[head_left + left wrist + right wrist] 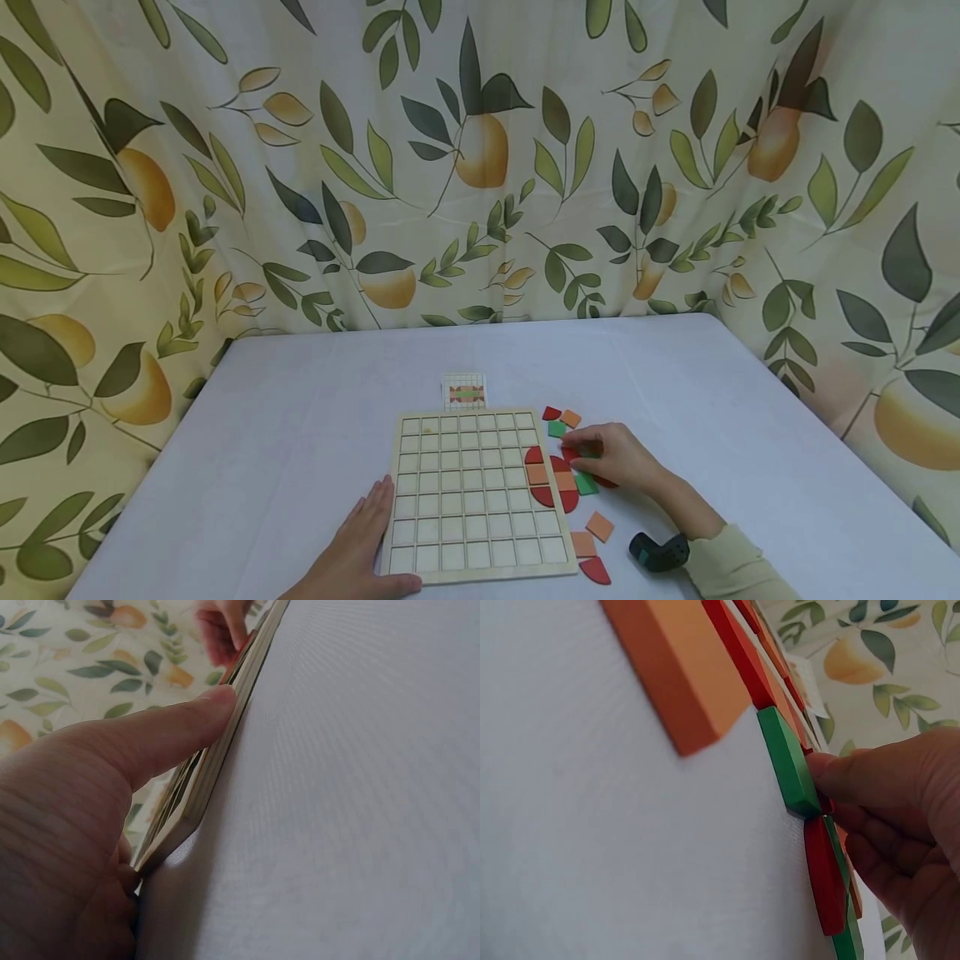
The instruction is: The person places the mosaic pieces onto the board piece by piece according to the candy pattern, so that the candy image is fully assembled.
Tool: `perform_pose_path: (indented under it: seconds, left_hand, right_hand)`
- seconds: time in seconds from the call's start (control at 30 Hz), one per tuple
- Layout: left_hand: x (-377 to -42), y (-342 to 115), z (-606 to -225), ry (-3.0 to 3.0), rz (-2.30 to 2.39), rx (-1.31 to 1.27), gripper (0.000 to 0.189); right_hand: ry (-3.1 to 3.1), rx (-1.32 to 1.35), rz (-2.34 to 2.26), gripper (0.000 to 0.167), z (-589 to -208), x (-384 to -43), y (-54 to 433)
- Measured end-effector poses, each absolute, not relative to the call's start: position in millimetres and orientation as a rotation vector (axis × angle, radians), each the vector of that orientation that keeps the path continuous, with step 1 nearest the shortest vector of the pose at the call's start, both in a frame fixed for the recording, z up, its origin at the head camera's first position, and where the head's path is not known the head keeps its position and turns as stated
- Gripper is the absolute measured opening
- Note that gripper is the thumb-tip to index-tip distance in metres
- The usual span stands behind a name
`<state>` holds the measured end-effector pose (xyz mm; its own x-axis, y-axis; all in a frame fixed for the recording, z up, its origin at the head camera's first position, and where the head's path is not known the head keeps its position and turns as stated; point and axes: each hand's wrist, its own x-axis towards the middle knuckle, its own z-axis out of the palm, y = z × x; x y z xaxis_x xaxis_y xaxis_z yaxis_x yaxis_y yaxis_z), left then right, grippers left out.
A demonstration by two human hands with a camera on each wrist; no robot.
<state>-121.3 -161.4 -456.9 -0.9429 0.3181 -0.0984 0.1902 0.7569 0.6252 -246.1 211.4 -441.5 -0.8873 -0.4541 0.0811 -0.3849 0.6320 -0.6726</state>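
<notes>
Head view: I see the right hand (618, 457) pinching a red piece (570, 455) beside the board (495, 573), left hand (358, 543) extended along the board's edge; piece likely light, rigid, best held edgewise.

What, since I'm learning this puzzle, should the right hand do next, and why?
Probably bring the red piece that the right hand pinches over the board: the card shows a pattern several columns wide, the placed pieces sit in only one, and the left hand touches the board's edge.
</notes>
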Motion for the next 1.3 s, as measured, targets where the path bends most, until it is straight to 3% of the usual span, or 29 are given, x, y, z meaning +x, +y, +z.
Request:
perform_pose_path:
  seconds: [1.3]
  left_hand:
    - [-121.8, -164.3, -460.0, 2.75, 0.991, 0.434, 0.121]
  right_hand:
    - [2.828, -0.837, -1.202, 0.028, -438.9, -238.0, 156.1]
